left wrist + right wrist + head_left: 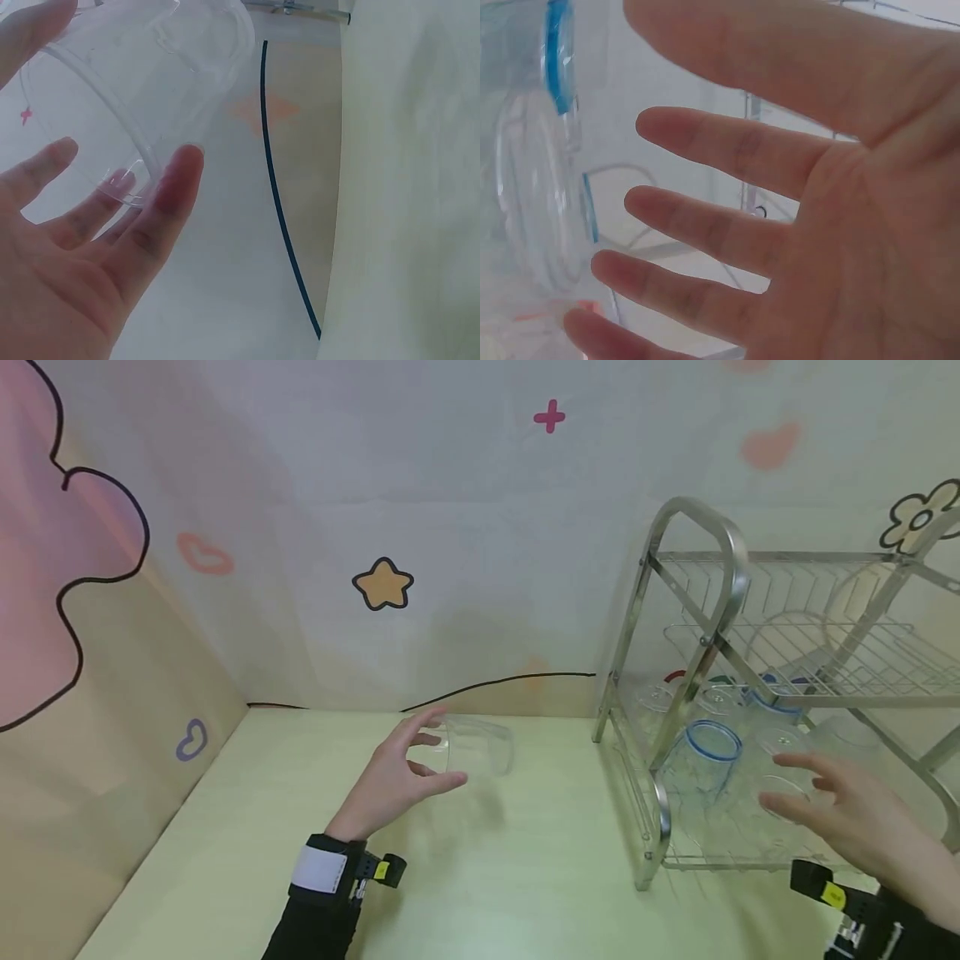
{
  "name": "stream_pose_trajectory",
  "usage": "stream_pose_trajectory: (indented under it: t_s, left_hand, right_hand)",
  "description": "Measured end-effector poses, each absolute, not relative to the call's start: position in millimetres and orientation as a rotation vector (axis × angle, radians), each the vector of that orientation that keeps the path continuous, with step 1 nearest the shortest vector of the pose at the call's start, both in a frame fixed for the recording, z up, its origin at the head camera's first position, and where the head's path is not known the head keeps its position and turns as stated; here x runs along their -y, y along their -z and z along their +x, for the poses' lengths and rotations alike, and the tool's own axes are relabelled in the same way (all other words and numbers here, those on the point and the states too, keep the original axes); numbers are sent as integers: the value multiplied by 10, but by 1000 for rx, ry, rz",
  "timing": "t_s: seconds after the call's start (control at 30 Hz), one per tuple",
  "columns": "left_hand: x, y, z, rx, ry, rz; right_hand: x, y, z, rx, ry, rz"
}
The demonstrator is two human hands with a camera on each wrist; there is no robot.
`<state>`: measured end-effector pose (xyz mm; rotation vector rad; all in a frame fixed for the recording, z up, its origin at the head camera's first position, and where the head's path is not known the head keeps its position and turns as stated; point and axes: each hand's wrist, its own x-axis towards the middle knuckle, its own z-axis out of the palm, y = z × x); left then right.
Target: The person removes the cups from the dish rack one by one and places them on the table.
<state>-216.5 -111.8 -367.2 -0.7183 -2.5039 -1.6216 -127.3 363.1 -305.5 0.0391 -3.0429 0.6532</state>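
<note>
Metal dish rack [885, 702] at three o'clock, the right hand [855, 810] near it, grip spread. Towards seven o'clock, the left hand's [397, 781] grip pinches a clear cup [480, 747] held sideways at its three o'clock, long axis nine-to-three. The left wrist view shows clearly the rim [124, 111], faint from the head, facing the palm.

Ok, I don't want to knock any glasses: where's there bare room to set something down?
Bare tabletop lies between the clear cup in the left hand and the metal rack, and between the left sleeve and left wall. The rack's lower shelf is crowded: glasses stand close together there, with the right hand near them.
</note>
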Motion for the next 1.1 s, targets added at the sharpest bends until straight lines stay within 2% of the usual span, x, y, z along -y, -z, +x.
stream_pose_trajectory:
  t_s: [0.3,1.1]
  left_hand:
    - [1298,3685,-2206,2613,1465,-609]
    - [2005,3734,-2365,2762,1084,-322]
  right_hand:
    - [-3680,3078,-1301,3088,-699,-22]
    - [-3702,3111,-1389,3128,-463,-64]
